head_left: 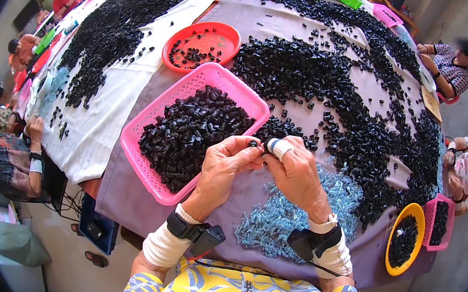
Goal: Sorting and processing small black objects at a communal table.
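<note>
Left hand [224, 165]: fingers curled, thumb and fingertips pinched on a small black part [253, 144], a short, dark, glossy tube-like piece held just above the table edge. Right hand [296, 174]: closed against the left, fingertips meeting the same part; one finger wrapped in white tape [278, 147].

Pink basket [193, 85]: just left of the hands, rectangular, latticed walls, heaped with like black parts.

Pale blue beads [277, 221]: loose patch under the right wrist.

Red round tray [201, 44]: beyond the basket, few parts inside.

Purple cloth [123, 191]: covers the table, strewn with black parts.

Yellow bowl [405, 239]: far right edge.
</note>
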### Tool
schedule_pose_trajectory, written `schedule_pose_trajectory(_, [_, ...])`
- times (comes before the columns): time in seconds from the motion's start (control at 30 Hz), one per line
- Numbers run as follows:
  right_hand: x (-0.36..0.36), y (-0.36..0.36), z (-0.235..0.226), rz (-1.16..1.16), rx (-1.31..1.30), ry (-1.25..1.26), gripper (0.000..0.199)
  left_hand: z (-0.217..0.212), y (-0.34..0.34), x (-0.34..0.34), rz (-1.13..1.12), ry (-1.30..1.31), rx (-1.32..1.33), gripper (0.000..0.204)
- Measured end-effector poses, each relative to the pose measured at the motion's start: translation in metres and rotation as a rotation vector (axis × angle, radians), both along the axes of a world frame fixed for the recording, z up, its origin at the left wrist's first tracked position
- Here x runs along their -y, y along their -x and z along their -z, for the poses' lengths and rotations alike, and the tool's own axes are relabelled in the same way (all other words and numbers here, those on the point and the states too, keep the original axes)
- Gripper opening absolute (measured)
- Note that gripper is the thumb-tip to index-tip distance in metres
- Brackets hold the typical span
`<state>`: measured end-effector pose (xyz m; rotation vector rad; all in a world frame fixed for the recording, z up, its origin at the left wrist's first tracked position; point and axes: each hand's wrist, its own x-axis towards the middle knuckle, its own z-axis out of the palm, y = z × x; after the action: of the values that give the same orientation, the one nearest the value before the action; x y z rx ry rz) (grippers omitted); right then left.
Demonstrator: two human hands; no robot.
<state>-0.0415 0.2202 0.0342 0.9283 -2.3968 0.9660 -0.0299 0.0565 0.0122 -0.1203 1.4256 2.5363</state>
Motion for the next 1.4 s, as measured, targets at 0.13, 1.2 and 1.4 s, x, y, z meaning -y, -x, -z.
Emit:
schedule_pose_trajectory(0.13, [-0.002,0.003,-0.002,0.023,0.021,0.081,0.014,-0.001,0.002,-0.001,0.02,-0.009,-0.015,0.019])
schedule_pose_trajectory(1.2, [-0.013,0.007,-0.008,0.004,0.031,-0.096,0.008,0.002,0.005,-0.01,0.042,0.001,-0.078,0.019])
schedule_pose_trajectory(1.4, [-0.017,0.009,-0.009,-0.061,0.043,0.03,0.008,-0.001,0.003,-0.01,0.058,0.037,-0.079,0.022])
